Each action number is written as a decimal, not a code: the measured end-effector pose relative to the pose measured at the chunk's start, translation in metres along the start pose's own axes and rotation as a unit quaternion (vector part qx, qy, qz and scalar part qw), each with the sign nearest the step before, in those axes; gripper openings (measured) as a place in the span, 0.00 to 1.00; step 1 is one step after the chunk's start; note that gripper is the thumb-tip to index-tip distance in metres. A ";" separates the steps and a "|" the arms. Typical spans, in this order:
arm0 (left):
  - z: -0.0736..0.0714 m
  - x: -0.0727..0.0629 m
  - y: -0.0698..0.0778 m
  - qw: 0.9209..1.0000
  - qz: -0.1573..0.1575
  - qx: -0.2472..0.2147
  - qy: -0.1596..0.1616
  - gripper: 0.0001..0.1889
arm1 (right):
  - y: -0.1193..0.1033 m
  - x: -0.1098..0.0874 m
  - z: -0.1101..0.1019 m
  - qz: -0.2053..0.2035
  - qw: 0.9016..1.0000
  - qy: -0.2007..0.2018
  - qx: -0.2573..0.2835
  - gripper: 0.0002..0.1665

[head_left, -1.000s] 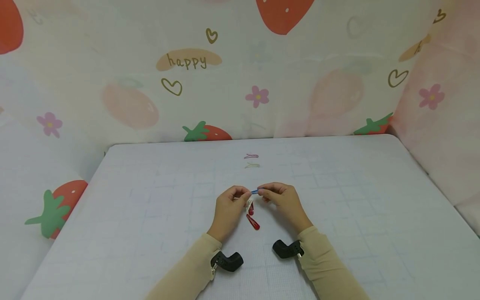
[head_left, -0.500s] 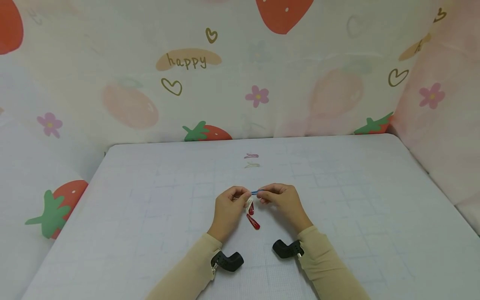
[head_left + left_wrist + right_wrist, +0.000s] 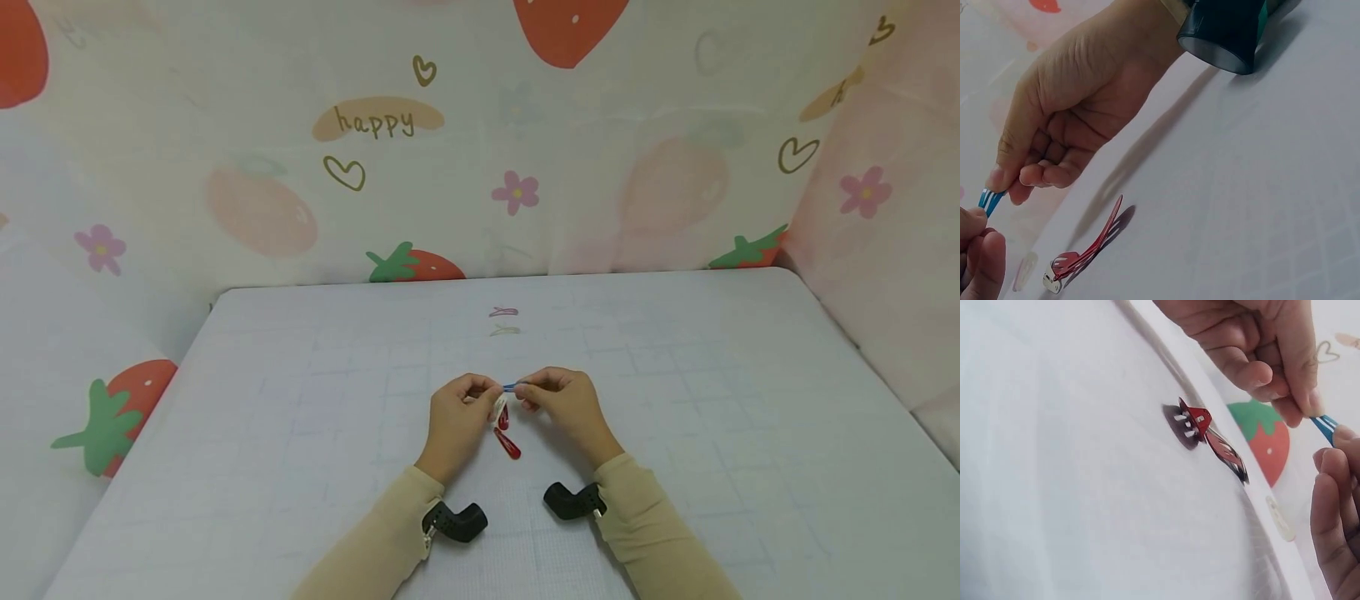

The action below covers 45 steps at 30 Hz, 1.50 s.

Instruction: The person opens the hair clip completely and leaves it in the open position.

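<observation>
Between my two hands is a small blue snap hair clip (image 3: 510, 387), raised over the table. The thumb and forefinger of my left hand (image 3: 459, 421) pinch its left end. At the other end, my right hand (image 3: 567, 410) pinches it the same way, other fingers curled; this end shows in the left wrist view as narrow blue strips (image 3: 988, 201). A red snap hair clip (image 3: 507, 444) lies on the table below the hands. Just beyond it are another red clip (image 3: 503, 417) and a pale clip (image 3: 498, 408), partly hidden by my left hand.
Farther back on the white table (image 3: 712, 400) lie a pink hair clip (image 3: 504, 312) and a yellowish one (image 3: 505, 331), one behind the other. A black wrist camera (image 3: 454, 522) sits on the left sleeve, another camera (image 3: 573, 500) on the right. A strawberry-print curtain (image 3: 585, 133) hangs behind.
Both hands keep their pinch on the blue hair clip and stay almost in place; the clip has dropped very slightly. The clips on the table have not moved.
</observation>
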State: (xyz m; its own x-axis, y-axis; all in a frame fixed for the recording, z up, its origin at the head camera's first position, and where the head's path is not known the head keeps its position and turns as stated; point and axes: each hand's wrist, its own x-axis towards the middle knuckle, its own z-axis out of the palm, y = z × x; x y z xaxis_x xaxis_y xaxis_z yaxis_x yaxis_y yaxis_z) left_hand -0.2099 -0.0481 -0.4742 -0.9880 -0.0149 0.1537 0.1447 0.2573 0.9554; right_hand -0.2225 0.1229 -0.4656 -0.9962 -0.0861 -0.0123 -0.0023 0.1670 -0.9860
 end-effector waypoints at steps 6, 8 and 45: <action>-0.001 -0.001 0.001 1.000 -0.008 -0.008 0.001 0.04 | 0.000 -0.001 0.003 0.001 1.000 0.014 -0.014 0.09; -0.001 -0.001 0.002 1.000 -0.008 -0.013 0.002 0.05 | -0.001 -0.002 0.004 0.002 1.000 0.017 -0.013 0.10; 0.006 -0.006 0.004 0.997 0.049 0.028 0.061 0.07 | 0.000 -0.003 0.011 -0.030 0.998 0.061 0.006 0.10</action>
State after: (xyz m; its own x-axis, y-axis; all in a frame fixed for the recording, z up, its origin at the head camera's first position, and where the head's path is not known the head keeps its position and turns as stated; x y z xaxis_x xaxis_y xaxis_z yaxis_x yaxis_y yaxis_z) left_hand -0.2036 -0.0410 -0.4734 -0.9549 -0.1028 0.2786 0.2343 0.3159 0.9194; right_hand -0.2189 0.1128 -0.4672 -0.9975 0.0242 0.0662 -0.0617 0.1530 -0.9863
